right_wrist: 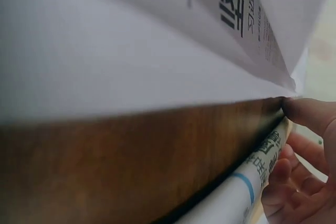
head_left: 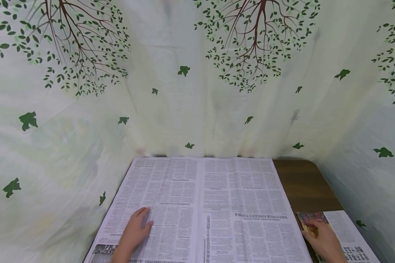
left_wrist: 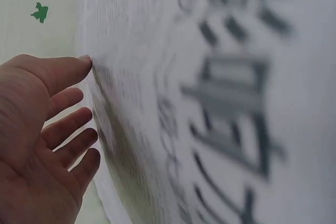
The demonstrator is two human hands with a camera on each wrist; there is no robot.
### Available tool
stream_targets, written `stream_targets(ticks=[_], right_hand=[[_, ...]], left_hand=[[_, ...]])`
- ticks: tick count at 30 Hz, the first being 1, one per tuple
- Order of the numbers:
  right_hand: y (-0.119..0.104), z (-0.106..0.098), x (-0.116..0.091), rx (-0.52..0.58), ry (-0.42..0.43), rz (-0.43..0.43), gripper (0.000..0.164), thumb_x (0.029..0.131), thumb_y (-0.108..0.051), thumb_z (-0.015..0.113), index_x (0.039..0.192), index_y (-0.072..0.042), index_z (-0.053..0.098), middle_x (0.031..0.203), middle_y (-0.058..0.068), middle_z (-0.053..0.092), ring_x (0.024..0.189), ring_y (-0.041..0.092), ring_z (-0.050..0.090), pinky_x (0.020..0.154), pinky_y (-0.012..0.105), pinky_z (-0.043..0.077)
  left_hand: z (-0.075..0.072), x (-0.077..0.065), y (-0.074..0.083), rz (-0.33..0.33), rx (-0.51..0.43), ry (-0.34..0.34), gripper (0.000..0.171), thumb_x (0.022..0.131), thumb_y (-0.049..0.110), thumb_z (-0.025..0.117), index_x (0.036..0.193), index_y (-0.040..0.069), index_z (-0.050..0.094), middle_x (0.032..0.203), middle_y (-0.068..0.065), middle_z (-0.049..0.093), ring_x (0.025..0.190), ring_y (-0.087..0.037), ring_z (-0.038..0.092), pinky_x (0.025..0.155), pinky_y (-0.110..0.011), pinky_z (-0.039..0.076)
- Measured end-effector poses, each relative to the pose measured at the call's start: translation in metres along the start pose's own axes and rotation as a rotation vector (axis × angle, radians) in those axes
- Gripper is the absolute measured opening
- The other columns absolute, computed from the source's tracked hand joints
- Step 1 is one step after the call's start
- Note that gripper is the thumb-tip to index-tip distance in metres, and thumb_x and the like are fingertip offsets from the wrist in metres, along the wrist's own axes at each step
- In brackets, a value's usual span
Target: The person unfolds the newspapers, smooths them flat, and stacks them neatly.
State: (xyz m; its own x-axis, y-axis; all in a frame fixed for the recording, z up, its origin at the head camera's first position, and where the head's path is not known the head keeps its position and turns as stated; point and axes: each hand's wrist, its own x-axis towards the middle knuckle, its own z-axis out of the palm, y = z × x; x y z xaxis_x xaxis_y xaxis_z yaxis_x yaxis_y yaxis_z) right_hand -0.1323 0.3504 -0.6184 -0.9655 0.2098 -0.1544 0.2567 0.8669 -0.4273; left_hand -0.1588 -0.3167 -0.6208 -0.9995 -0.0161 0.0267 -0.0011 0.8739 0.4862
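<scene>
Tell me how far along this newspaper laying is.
Done: the large newspaper lies spread over most of the table. In hand: the left hand rests on it, while the right hand holds a second newspaper beside it. Remaining, probably: covering the brown strip showing on the right.

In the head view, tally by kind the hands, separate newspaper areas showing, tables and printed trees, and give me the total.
Hands: 2, left hand and right hand
Newspaper areas: 2, wide spread and smaller section
Tables: 1, brown table
Printed trees: 3, left tree, middle tree and right tree
Total: 8
</scene>
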Motion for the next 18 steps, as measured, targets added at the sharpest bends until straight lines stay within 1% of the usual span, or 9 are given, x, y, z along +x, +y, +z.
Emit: stream_targets(ticks=[3,5,6,8,13,15,18], right_hand=[[0.002,-0.002,-0.004,0.003,-0.025,-0.005,0.066,0.086,-0.041,0.079,0.120,0.014,0.063,0.104,0.024,0.067,0.092,0.037,0.063,0.078,0.053,0.052],[0.002,-0.003,-0.006,0.011,-0.044,0.000,0.065,0.087,-0.040,0.079,0.119,0.014,0.063,0.099,0.019,0.067,0.086,0.029,0.061,0.074,0.048,0.051],[0.003,-0.004,-0.007,0.017,-0.054,0.009,0.066,0.086,-0.041,0.079,0.119,0.014,0.063,0.098,0.018,0.067,0.084,0.027,0.060,0.073,0.047,0.050],[0.003,-0.005,-0.009,0.026,-0.074,0.024,0.068,0.086,-0.043,0.080,0.119,0.013,0.063,0.097,0.016,0.067,0.083,0.025,0.059,0.072,0.046,0.050],[0.007,-0.007,-0.014,0.029,-0.110,0.048,0.076,0.083,-0.050,0.082,0.118,0.014,0.063,0.096,0.016,0.068,0.085,0.027,0.062,0.075,0.047,0.053],[0.011,-0.008,-0.018,0.018,-0.132,0.046,0.080,0.082,-0.052,0.082,0.119,0.015,0.062,0.092,0.013,0.066,0.082,0.025,0.061,0.073,0.045,0.052],[0.015,-0.011,-0.022,-0.004,-0.161,0.034,0.082,0.082,-0.054,0.082,0.120,0.016,0.061,0.083,0.006,0.060,0.076,0.020,0.054,0.068,0.039,0.047]], left_hand=[[0.004,0.003,0.010,0.010,-0.007,-0.017,0.063,0.092,0.021,0.076,0.147,-0.002,0.053,0.152,-0.025,0.048,0.142,-0.048,0.044,0.116,-0.062,0.036],[0.006,0.006,0.018,0.023,0.001,-0.035,0.065,0.090,0.022,0.078,0.146,-0.001,0.054,0.153,-0.024,0.048,0.143,-0.048,0.043,0.115,-0.062,0.037],[0.007,0.007,0.022,0.025,0.007,-0.043,0.065,0.090,0.023,0.079,0.145,0.000,0.055,0.154,-0.023,0.047,0.143,-0.047,0.043,0.115,-0.062,0.037],[0.008,0.009,0.031,0.034,0.007,-0.052,0.066,0.088,0.024,0.081,0.144,0.001,0.057,0.155,-0.021,0.047,0.145,-0.045,0.042,0.116,-0.060,0.037],[0.011,0.015,0.051,0.084,0.011,-0.064,0.067,0.082,0.027,0.086,0.140,0.004,0.061,0.154,-0.017,0.050,0.145,-0.041,0.044,0.116,-0.057,0.038],[0.013,0.017,0.059,0.100,0.006,-0.076,0.069,0.079,0.028,0.088,0.139,0.006,0.063,0.153,-0.016,0.051,0.144,-0.041,0.045,0.115,-0.057,0.039],[0.017,0.020,0.067,0.102,0.003,-0.116,0.072,0.078,0.032,0.089,0.141,0.010,0.062,0.155,-0.013,0.050,0.145,-0.039,0.045,0.115,-0.056,0.040]])
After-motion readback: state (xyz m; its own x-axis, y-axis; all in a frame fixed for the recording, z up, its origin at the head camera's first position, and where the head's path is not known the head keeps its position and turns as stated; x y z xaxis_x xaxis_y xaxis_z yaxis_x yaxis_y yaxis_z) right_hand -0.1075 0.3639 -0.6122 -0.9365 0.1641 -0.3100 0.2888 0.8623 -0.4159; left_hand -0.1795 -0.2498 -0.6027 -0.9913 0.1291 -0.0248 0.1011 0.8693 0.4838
